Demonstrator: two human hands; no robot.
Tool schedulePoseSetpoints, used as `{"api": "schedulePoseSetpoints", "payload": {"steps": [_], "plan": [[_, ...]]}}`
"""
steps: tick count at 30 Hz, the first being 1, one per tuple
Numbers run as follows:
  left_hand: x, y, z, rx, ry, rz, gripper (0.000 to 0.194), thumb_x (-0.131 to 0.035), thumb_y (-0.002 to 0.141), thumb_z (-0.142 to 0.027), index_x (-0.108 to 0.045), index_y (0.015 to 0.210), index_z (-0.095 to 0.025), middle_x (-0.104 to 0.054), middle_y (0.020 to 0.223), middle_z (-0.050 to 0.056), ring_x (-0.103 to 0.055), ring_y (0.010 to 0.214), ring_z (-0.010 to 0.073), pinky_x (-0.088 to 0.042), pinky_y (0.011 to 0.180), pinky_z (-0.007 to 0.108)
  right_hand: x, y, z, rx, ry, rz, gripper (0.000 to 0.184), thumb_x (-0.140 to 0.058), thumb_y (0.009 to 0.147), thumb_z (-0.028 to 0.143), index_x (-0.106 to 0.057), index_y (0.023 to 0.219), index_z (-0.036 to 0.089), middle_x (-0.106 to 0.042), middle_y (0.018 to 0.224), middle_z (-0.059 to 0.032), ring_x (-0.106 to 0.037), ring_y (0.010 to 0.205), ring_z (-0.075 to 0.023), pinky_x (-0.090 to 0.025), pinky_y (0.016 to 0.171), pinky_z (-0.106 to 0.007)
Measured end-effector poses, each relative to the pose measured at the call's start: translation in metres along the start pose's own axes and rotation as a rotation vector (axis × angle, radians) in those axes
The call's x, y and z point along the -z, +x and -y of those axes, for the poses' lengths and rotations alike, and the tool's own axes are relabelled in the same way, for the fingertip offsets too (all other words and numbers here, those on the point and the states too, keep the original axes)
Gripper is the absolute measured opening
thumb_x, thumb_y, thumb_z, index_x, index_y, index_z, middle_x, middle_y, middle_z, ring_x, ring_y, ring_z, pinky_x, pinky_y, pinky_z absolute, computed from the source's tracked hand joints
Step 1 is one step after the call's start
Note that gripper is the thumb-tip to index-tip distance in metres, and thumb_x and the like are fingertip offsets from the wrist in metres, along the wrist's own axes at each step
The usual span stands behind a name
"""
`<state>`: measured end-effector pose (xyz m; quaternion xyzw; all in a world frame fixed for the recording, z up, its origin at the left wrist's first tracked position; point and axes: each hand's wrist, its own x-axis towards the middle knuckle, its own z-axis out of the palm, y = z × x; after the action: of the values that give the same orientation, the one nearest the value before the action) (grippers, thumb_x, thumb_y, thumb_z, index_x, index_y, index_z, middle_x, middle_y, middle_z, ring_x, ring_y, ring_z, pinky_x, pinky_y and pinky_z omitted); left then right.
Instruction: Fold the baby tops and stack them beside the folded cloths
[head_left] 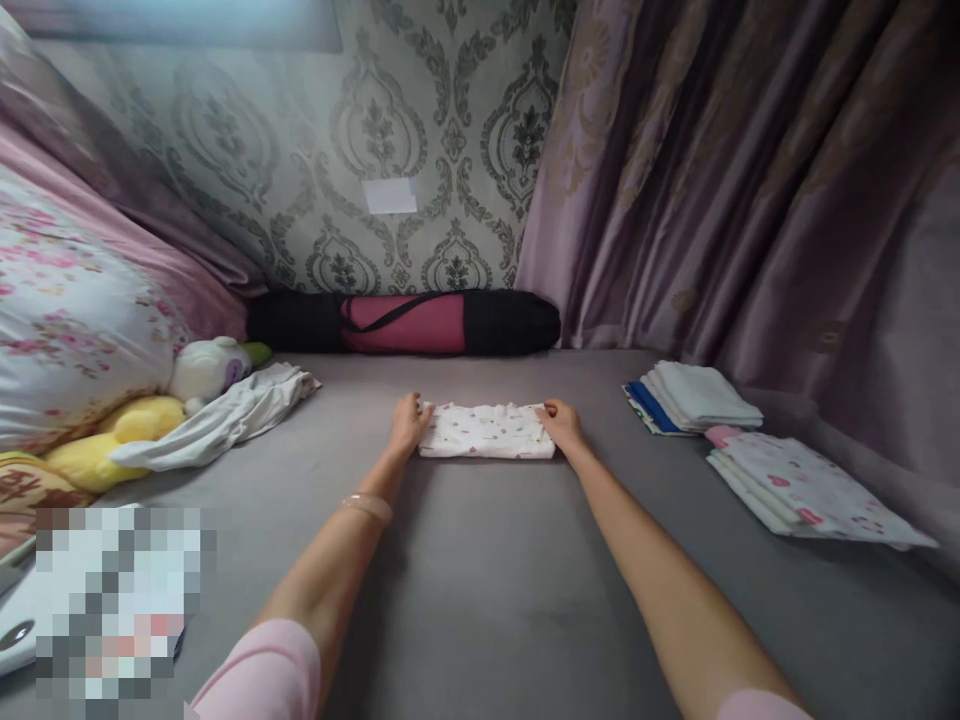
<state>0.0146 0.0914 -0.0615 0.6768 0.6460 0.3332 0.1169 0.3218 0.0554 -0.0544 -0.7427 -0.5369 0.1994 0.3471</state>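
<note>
A small folded white cloth with tiny coloured prints (486,432) lies flat on the grey bed sheet (480,580) in front of me. My left hand (409,422) grips its left end, fingers curled over the edge. My right hand (561,423) holds its right end the same way. Both arms are stretched forward, with a pale bracelet on my left wrist.
Two stacks of folded cloths (694,397) (802,487) lie at the right by the purple curtain (750,180). A black and pink roll bag (405,322) lies along the wall. At the left are a loose white garment (225,418), plush toys (202,372) and a floral pillow (67,300).
</note>
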Motion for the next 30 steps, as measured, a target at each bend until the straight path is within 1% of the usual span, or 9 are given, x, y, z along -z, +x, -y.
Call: {"api": "schedulePoseSetpoints", "payload": {"steps": [2, 5, 10, 13, 15, 17, 21, 26, 30], "plan": [[0.000, -0.004, 0.005, 0.103, -0.037, -0.003, 0.037, -0.053, 0.085, -0.034, -0.059, 0.111, -0.009, -0.066, 0.097, 0.015, -0.062, 0.087, 0.0223, -0.046, 0.077, 0.032, 0.001, 0.002, -0.006, -0.027, 0.040, 0.006, 0.024, -0.054, 0.089, 0.022, -0.066, 0.108, 0.014, -0.071, 0.104, -0.0108, -0.066, 0.094, -0.0157, -0.049, 0.082, -0.024], [0.012, -0.016, 0.008, 0.192, -0.070, 0.045, 0.035, -0.051, 0.085, -0.040, -0.063, 0.100, -0.010, -0.068, 0.092, 0.015, -0.063, 0.085, 0.0232, -0.045, 0.074, 0.031, 0.010, -0.003, -0.011, -0.073, 0.106, 0.060, 0.023, -0.048, 0.093, 0.023, -0.066, 0.104, 0.015, -0.073, 0.097, -0.0084, -0.068, 0.080, -0.0115, -0.050, 0.070, -0.020], [0.041, -0.043, 0.004, 0.305, -0.218, 0.255, 0.044, -0.053, 0.079, -0.057, -0.063, 0.073, -0.015, -0.065, 0.069, 0.007, -0.058, 0.062, 0.0175, -0.038, 0.056, 0.025, 0.029, -0.026, -0.017, -0.158, 0.126, 0.186, 0.030, -0.048, 0.094, 0.032, -0.067, 0.083, 0.012, -0.072, 0.078, -0.0071, -0.058, 0.052, -0.0075, -0.039, 0.046, -0.015], [0.051, -0.057, -0.003, 0.357, -0.345, 0.413, 0.050, -0.062, 0.068, -0.063, -0.065, 0.074, -0.014, -0.061, 0.062, 0.003, -0.053, 0.055, 0.0135, -0.035, 0.050, 0.023, 0.033, -0.041, -0.019, -0.085, 0.011, 0.259, 0.034, -0.058, 0.087, 0.042, -0.069, 0.073, 0.013, -0.068, 0.067, -0.0042, -0.057, 0.054, -0.0100, -0.034, 0.047, -0.017], [0.053, -0.063, -0.007, 0.360, -0.397, 0.481, 0.049, -0.071, 0.059, -0.060, -0.066, 0.076, -0.014, -0.057, 0.057, 0.000, -0.050, 0.053, 0.0121, -0.034, 0.049, 0.022, 0.032, -0.047, -0.018, -0.007, -0.121, 0.300, 0.035, -0.061, 0.083, 0.046, -0.070, 0.072, 0.013, -0.066, 0.065, -0.0031, -0.058, 0.060, -0.0124, -0.034, 0.049, -0.019], [0.050, -0.066, -0.010, 0.355, -0.421, 0.477, 0.045, -0.075, 0.054, -0.054, -0.064, 0.071, -0.014, -0.052, 0.051, -0.003, -0.046, 0.049, 0.0103, -0.033, 0.048, 0.021, 0.029, -0.052, -0.013, 0.044, -0.229, 0.311, 0.034, -0.062, 0.080, 0.046, -0.070, 0.073, 0.014, -0.066, 0.067, -0.0031, -0.058, 0.062, -0.0137, -0.033, 0.050, -0.020], [0.040, -0.070, -0.012, 0.353, -0.419, 0.350, 0.037, -0.074, 0.057, -0.047, -0.057, 0.062, -0.016, -0.047, 0.047, -0.005, -0.041, 0.044, 0.0077, -0.028, 0.043, 0.020, 0.023, -0.058, 0.002, 0.055, -0.266, 0.285, 0.023, -0.065, 0.078, 0.037, -0.068, 0.070, 0.015, -0.065, 0.064, -0.0026, -0.058, 0.061, -0.0136, -0.033, 0.051, -0.020], [0.039, -0.072, -0.021, 0.459, -0.568, 0.297, 0.034, -0.077, 0.061, -0.042, -0.056, 0.067, -0.015, -0.053, 0.049, -0.003, -0.050, 0.045, 0.0088, -0.040, 0.047, 0.020, 0.018, -0.063, 0.019, -0.252, 0.127, 0.281, 0.014, -0.068, 0.079, 0.026, -0.062, 0.071, 0.015, -0.055, 0.046, 0.0026, -0.051, 0.042, -0.0092, -0.033, 0.040, -0.017], [0.049, -0.073, -0.030, 0.570, -0.736, 0.326, 0.035, -0.080, 0.061, -0.038, -0.055, 0.069, -0.015, -0.057, 0.052, -0.002, -0.057, 0.050, 0.0101, -0.048, 0.054, 0.022, 0.020, -0.071, 0.026, -0.344, 0.259, 0.309, 0.019, -0.060, 0.087, 0.021, -0.057, 0.069, 0.014, -0.052, 0.044, 0.0045, -0.044, 0.034, -0.0047, -0.035, 0.036, -0.015]]}}
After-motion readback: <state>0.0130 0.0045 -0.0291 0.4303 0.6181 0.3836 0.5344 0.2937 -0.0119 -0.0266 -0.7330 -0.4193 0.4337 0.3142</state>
